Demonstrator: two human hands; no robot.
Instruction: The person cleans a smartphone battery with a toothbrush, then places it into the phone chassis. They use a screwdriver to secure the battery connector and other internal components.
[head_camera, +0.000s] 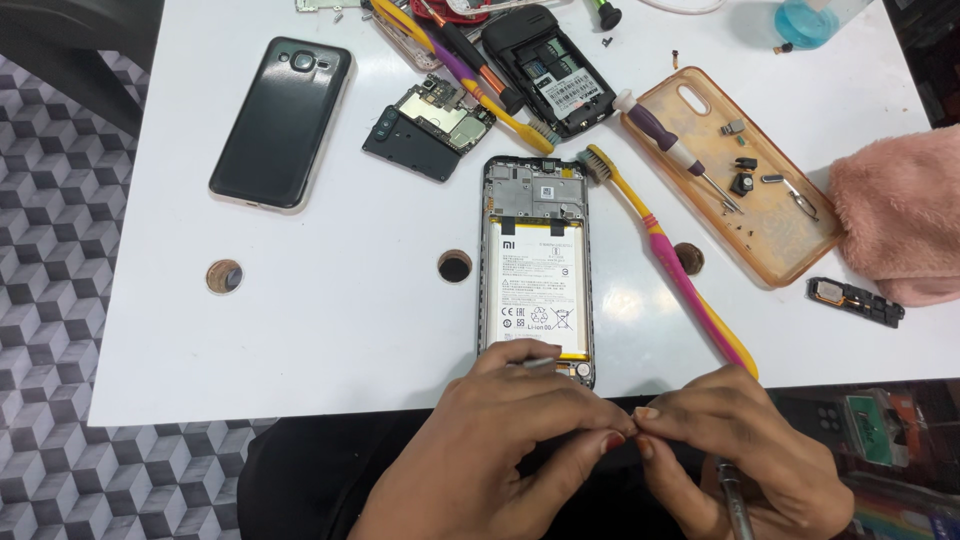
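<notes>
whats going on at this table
A person sits at a white table with an opened phone lying in front of them, back cover off and battery showing. The left hand rests at the phone's lower end, and its fingertips meet those of the right hand, pinching something too small to see. The right hand also holds a thin metal tool. A pink and yellow toothbrush lies beside the phone, and an orange case holds a screwdriver and small parts.

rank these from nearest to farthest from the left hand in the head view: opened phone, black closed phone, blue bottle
1. The opened phone, its bottom end under the left hand, table centre.
2. The black closed phone, upper left, lying back up.
3. The blue bottle, far right corner at the table's top edge.
</notes>
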